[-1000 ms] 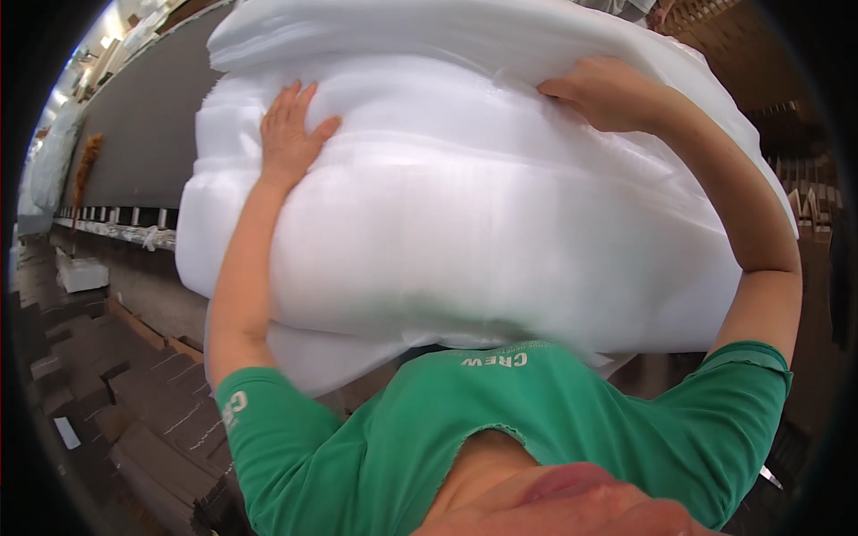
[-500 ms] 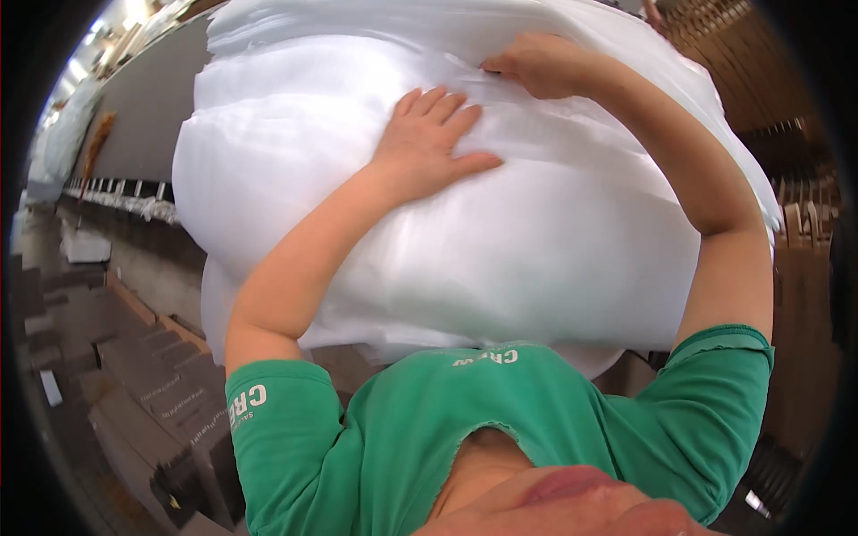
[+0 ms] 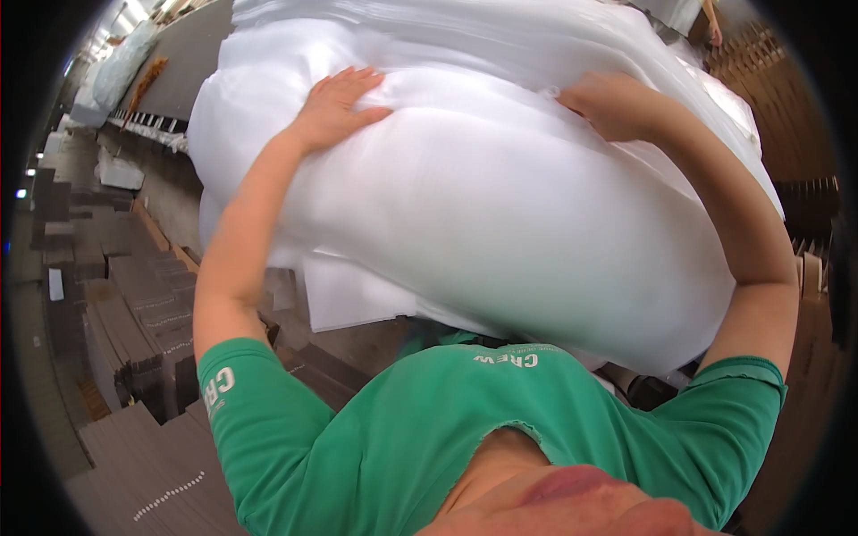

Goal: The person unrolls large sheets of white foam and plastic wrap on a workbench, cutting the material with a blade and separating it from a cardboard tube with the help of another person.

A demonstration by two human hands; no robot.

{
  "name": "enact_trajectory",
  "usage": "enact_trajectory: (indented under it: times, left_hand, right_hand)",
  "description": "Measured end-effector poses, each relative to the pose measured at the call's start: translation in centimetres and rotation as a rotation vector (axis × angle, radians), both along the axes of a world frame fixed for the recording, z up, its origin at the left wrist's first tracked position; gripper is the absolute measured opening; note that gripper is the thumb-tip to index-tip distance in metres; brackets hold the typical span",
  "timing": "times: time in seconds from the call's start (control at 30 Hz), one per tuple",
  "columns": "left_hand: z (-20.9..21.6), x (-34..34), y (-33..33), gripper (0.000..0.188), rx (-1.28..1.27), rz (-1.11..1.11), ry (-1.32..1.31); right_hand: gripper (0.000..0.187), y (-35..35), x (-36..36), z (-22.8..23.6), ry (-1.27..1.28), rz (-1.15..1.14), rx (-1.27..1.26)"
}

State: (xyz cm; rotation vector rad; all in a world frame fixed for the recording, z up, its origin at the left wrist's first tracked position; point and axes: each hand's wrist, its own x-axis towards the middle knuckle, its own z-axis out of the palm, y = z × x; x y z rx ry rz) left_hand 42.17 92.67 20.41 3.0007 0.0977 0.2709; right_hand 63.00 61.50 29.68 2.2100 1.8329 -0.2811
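White foam sheets (image 3: 500, 205) fill your view from ten to three o'clock. Your left hand (image 3: 335, 109) has slid back toward eleven, fingers spread flat; your right hand (image 3: 612, 105) stays clamped at one. You're smoothing, not lifting.

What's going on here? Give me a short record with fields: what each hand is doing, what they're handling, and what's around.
Main thing: big white foam sheet bundle, soft, layered and bulging
Left hand: palm flat on the bundle's upper left, fingers spread
Right hand: gripping into a fold near the bundle's top right
Clothing: green short-sleeved shirt
Left of the person: stacks of flat brown cardboard
Far right: more cardboard stacks, dim
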Motion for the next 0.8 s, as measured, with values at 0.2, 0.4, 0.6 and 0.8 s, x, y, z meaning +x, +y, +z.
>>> enact_trajectory:
  times: [0.2, 0.4, 0.6, 0.8]
  left_hand:
    - [6.1, 3.9, -10.2, 0.040, -0.666, -0.224, -0.219]
    - [1.1, 7.0, -18.4, 0.029, -0.408, -0.465, -0.583]
    - [-0.8, 6.2, -17.9, 0.029, -0.427, -0.420, -0.630]
    - [-1.5, 6.4, -18.8, 0.028, -0.391, -0.379, -0.623]
  right_hand:
    - [0.021, 1.1, 0.8, -0.7, -0.058, -0.021, 0.038]
    - [0.017, -0.8, 1.9, -0.6, 0.084, 0.045, 0.294]
    - [0.018, -0.2, 1.2, -1.1, 0.141, 0.013, 0.268]
    - [0.023, -1.4, 1.6, -1.4, 0.072, 0.048, 0.178]
